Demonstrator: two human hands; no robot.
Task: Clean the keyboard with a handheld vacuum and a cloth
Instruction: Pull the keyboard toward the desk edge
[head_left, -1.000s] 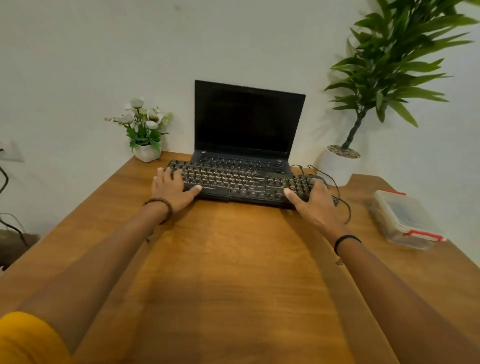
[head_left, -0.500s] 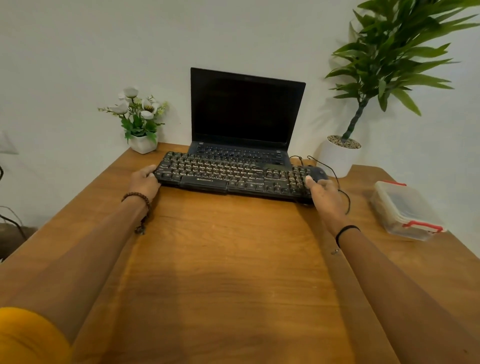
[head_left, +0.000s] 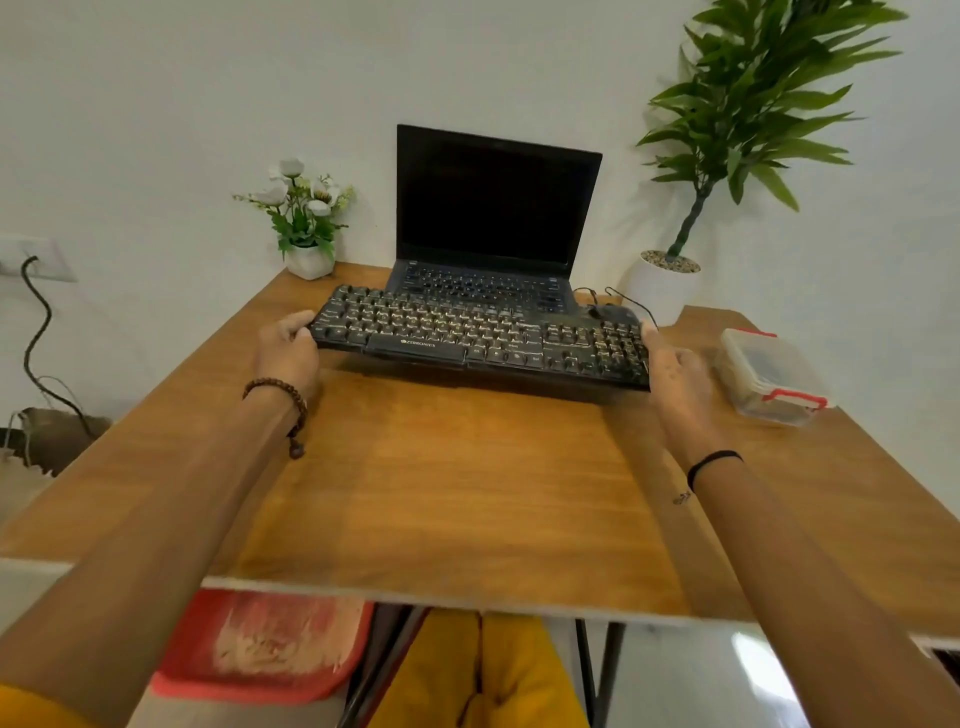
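Note:
A black keyboard (head_left: 478, 335) with pale worn key legends hangs a little above the wooden desk (head_left: 467, 478), in front of the laptop, casting a shadow beneath its front edge. My left hand (head_left: 287, 349) grips the keyboard's left end, thumb on top. My right hand (head_left: 675, 374) holds the right end, its fingers hidden behind the edge. No vacuum or cloth is in view.
An open black laptop (head_left: 493, 223) stands at the back. A black mouse (head_left: 610, 313) with a cable lies behind the keyboard's right end. A clear lidded box (head_left: 774, 376) sits at right. A small flower pot (head_left: 306, 228) and a tall potted plant (head_left: 727, 130) flank the laptop.
My hands moved from the keys to the keyboard's two ends and lifted it off the desk, toward me. My view has pulled back, showing the desk's near edge.

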